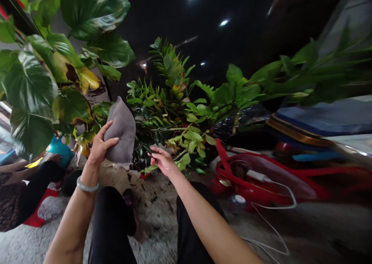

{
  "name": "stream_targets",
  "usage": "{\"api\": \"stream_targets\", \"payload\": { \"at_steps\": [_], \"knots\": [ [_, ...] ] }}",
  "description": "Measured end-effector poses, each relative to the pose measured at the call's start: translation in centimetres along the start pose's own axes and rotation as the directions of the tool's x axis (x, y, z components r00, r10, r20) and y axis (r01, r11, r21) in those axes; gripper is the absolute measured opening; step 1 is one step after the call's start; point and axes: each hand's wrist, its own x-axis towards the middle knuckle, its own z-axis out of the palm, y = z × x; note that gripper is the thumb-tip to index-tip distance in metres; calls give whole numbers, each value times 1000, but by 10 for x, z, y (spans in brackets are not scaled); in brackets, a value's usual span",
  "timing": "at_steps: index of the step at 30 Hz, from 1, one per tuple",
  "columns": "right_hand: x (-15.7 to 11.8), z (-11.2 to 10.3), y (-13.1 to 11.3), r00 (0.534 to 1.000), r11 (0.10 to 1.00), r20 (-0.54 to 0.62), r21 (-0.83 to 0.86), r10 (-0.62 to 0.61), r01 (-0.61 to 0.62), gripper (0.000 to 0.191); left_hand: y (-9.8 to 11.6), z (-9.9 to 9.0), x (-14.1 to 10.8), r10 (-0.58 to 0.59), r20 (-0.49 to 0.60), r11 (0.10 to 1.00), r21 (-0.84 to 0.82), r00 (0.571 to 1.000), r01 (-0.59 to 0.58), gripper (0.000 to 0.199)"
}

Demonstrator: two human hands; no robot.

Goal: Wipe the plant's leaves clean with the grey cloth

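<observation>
A grey cloth [121, 134] hangs upright from my left hand [101, 143], its fingers and thumb closed on the near side of it. My right hand [163, 161] is among the low leaves of a green potted plant [162, 105], thumb and fingers pinched around a dark green leaf [148, 151]. The leaf's far part merges with the dark foliage behind it. Brighter leaves [193, 140] stand just right of that hand. Between the cloth and my right hand there is a small gap.
Large broad leaves [31, 82], some yellowed, hang at the left. Another person's leg [37, 182] and a red stool [43, 208] are at far left. On the right lies a red bag [261, 179] with a white cable [286, 233] trailing across the floor.
</observation>
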Motion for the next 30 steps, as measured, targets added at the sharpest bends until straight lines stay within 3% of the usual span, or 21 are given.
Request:
{"api": "stream_targets", "payload": {
  "at_steps": [2,4,6,8,10,12,14,17,19,21,22,24,25,26,27,30],
  "knots": [
    [0,1,-1,1000,1000,-17,4,2,-2,32,-21,9,4,-34,-72,997,71,997,40,81],
    [1,0,-2,1000,1000,-26,3,11,-11,32,-44,11,-13,-145,-48,975,163,988,151,74],
    [1,-2,-2,1000,1000,-22,-8,19,-19,34,-55,5,-40,-307,130,938,210,943,276,72],
    [1,-4,-2,1000,1000,-22,-17,19,-19,34,-48,-4,-62,-377,332,922,227,865,315,72],
    [1,-5,-2,1000,1000,-27,-24,14,-14,33,-26,-11,-68,-318,424,946,200,848,255,72],
    [1,-5,-2,1000,1000,-22,-27,6,-6,33,1,-10,-55,-191,379,980,133,905,150,73],
    [1,-3,-2,1000,1000,-9,-23,-6,6,34,19,-1,-27,-52,260,998,58,964,38,79],
    [1,1,-1,1000,1000,-16,-1,-23,23,35,16,27,13,77,135,997,-2,988,-77,85],
    [1,2,0,999,1000,-35,10,-21,21,35,0,45,23,65,172,996,52,983,-75,80],
    [2,2,1,996,1000,-91,12,3,-2,27,-16,53,17,-4,337,985,166,941,-56,70],
    [3,2,2,992,1000,-124,20,25,-22,20,-20,53,11,-51,456,976,213,889,-53,64],
    [3,0,2,985,997,-160,45,64,-58,7,-17,46,-4,-128,662,969,242,738,-49,59],
    [3,-1,1,985,997,-158,46,69,-63,5,-10,41,-8,-137,712,973,228,688,-42,59],
    [3,-2,1,988,997,-143,35,66,-62,5,-1,37,-9,-123,722,978,203,681,-39,60],
    [2,-2,0,991,998,-123,15,58,-57,7,10,33,-6,-90,695,984,172,713,-43,63],
    [-1,-3,-2,996,998,-84,-45,41,-45,26,32,35,19,75,458,992,57,886,-113,75]
  ]
}}
